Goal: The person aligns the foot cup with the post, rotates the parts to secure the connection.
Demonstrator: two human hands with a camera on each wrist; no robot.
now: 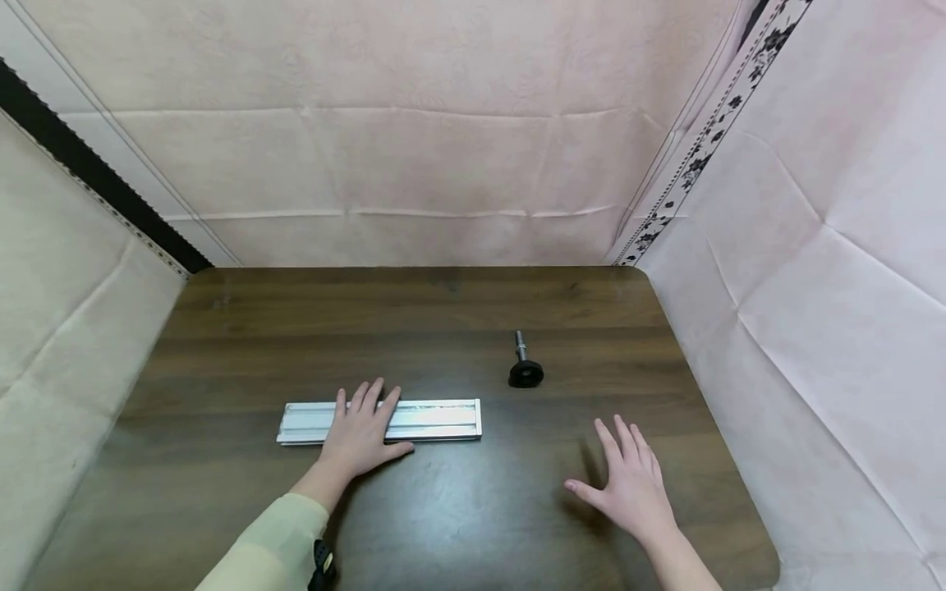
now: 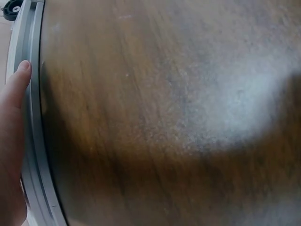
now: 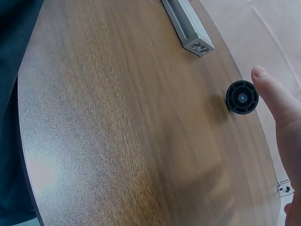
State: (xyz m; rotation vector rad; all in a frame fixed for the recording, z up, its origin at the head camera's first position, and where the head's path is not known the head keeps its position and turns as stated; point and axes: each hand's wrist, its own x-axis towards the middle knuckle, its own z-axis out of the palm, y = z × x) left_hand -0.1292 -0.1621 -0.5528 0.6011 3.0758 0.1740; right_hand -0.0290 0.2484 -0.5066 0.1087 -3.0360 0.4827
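Nearest the camera is your left sleeve (image 1: 269,538), pale green and cream, with a dark band (image 1: 321,565) at the cuff. Your left hand (image 1: 360,435) lies across a silvery metal bar (image 1: 439,419), fingers spread over its top and thumb out to the side. Grip on that side: flat contact, not clenched; the left wrist view shows the thumb resting along the bar. The bar lies flat and lengthwise on the wooden table (image 1: 473,525), left of centre. Grooves run along its length, and the right wrist view shows round holes in its end face.

Your right hand (image 1: 631,484) is released, fingers extended and thumb spread, holding nothing. Its shadow (image 1: 587,492) falls on the table beside it. Beyond that hand and to its left stands a black-footed bolt (image 1: 525,375), well apart from the bar's right end. Its metal stem points away from you; the right wrist view shows the round underside of the foot, with a fastener at its centre.

Pale fabric walls (image 1: 443,164) enclose the table on three sides. A black strip (image 1: 96,168) marks the left corner, a floral band (image 1: 698,152) the right.
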